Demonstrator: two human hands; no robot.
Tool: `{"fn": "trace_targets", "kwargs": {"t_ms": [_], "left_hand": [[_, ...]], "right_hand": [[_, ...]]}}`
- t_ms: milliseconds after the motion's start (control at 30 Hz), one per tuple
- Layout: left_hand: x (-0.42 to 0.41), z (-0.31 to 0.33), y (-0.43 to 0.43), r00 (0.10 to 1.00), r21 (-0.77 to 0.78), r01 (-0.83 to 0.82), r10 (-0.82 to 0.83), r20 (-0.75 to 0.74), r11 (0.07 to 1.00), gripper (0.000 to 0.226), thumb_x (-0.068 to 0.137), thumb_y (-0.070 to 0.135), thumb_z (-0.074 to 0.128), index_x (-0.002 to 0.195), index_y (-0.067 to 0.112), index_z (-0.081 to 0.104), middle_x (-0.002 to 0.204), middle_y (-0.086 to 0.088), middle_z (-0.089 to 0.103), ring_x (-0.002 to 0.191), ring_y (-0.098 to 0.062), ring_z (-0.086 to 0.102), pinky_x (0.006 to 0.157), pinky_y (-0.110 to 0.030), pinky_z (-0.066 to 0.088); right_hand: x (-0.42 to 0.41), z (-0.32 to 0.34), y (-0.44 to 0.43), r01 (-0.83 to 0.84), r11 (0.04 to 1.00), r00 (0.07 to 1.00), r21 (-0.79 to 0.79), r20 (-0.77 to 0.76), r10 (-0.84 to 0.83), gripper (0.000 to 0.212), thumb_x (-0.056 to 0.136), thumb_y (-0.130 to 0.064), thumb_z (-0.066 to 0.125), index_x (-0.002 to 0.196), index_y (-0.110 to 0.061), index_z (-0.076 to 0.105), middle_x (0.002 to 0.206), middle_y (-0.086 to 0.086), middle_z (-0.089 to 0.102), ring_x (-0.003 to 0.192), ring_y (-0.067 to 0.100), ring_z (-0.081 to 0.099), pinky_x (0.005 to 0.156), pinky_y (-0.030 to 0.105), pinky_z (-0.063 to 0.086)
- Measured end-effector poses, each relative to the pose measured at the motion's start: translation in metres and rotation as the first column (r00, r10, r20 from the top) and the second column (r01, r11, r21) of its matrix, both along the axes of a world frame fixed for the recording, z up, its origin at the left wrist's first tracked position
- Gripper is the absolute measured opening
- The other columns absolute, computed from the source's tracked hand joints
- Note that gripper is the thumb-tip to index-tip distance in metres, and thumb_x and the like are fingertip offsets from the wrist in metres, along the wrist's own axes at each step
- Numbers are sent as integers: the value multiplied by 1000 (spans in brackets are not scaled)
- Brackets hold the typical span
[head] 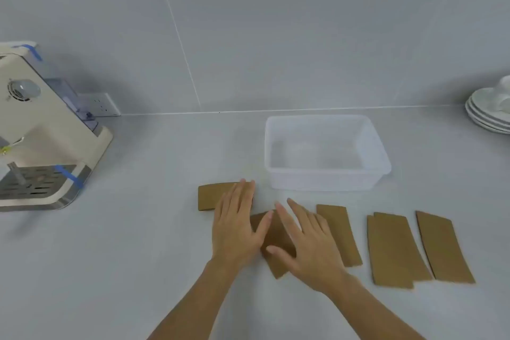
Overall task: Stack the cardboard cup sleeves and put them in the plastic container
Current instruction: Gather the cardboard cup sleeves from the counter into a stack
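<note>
- Cardboard sleeves [392,251] lay scattered flat on the bench [138,243], before the empty plastic container [382,174].
- Your left hand [236,229] and right hand [310,243] pressed two sleeves, grip open, grasping nothing.
- Slide edges flush before lifting.

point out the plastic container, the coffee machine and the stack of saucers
plastic container [325,183]: head view, on its near wall
coffee machine [55,124]: head view, on its cream side panel
stack of saucers [480,119]: head view, on the rims
</note>
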State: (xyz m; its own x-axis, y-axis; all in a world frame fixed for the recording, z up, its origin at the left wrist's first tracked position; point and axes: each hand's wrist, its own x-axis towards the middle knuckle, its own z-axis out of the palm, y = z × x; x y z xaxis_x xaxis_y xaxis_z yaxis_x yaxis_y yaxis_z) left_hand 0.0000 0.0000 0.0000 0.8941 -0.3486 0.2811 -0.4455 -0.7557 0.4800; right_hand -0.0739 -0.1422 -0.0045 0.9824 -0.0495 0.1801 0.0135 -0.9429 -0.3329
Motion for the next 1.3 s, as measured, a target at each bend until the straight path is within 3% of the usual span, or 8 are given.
{"fn": "trace_targets", "kwargs": {"t_ms": [200, 400, 633, 800, 900, 1100, 1200, 1300], "left_hand": [[2, -9, 3, 1000, 51, -12, 12, -11, 999, 71, 84, 58, 35, 141, 16, 32, 148, -6, 38, 138, -22, 30, 114, -35, 18], [4, -15, 5, 1000, 105, -17, 17, 0, 994, 67, 84, 54, 41, 135, 10, 43, 142, -9, 47, 135, -24, 37, 113, -37, 20], [-2, -18, 8, 1000, 154, 0, -1, 6, 988, 55, 82, 45, 52, 122, 8, 59, 136, -14, 53, 130, -30, 44, 110, -41, 21], [-21, -16, 5, 998, -24, -37, 39, 58, 999, 48, 83, 42, 46, 109, 6, 65, 122, -13, 64, 117, -30, 56, 100, -40, 37], [-30, -16, 1, 998, -119, -51, 48, -29, 992, 50, 82, 44, 46, 110, 6, 63, 122, -12, 63, 116, -28, 55, 99, -34, 37], [-27, -13, -6, 960, -328, -118, 24, -278, 937, 43, 85, 39, 55, 121, 16, 55, 129, 1, 54, 122, -13, 45, 101, -25, 33], [-25, -7, -12, 852, -513, -292, -25, -523, 807, 37, 86, 40, 59, 120, 29, 51, 124, 13, 52, 117, -6, 47, 95, -22, 36], [-19, 2, -17, 654, -605, -526, -171, -737, 598, 31, 87, 40, 56, 112, 23, 58, 120, 4, 60, 113, -10, 53, 93, -24, 39]], "right_hand": [[-5, -12, 19, 13, 999, 989, -44, -150, -20, 74, 74, -66, 42, 129, -19, 51, 126, 7, 63, 113, 23, 61, 91, 40, 49], [-7, -15, 22, 13, 994, 977, -108, -208, -35, 69, 75, -67, 40, 114, -16, 65, 118, 7, 67, 109, 22, 63, 91, 40, 51], [-4, -16, 21, 22, 996, 989, -90, -147, -35, 55, 64, -45, 76, 107, -12, 67, 112, 8, 69, 105, 23, 66, 86, 39, 53], [-1, -22, 18, 43, 997, 987, 61, -156, -33, 54, 83, -30, 58, 131, -9, 47, 140, 7, 48, 131, 20, 42, 109, 33, 30], [1, -24, 14, 51, 992, 983, 117, -181, -29, 55, 89, -32, 47, 139, -15, 34, 148, 1, 35, 138, 14, 27, 112, 25, 17], [1, -14, 8, 141, 973, 978, 184, -178, -108, 49, 88, -30, 51, 134, -17, 38, 141, -1, 41, 130, 16, 36, 104, 26, 23], [3, -6, 6, 176, 954, 977, 242, -160, -139, 47, 87, -27, 52, 132, -17, 41, 139, 0, 43, 128, 18, 37, 103, 28, 24], [4, 3, 6, 179, 938, 982, 297, -116, -151, 45, 87, -26, 54, 129, -17, 43, 135, -1, 46, 123, 16, 39, 101, 26, 24]]}}
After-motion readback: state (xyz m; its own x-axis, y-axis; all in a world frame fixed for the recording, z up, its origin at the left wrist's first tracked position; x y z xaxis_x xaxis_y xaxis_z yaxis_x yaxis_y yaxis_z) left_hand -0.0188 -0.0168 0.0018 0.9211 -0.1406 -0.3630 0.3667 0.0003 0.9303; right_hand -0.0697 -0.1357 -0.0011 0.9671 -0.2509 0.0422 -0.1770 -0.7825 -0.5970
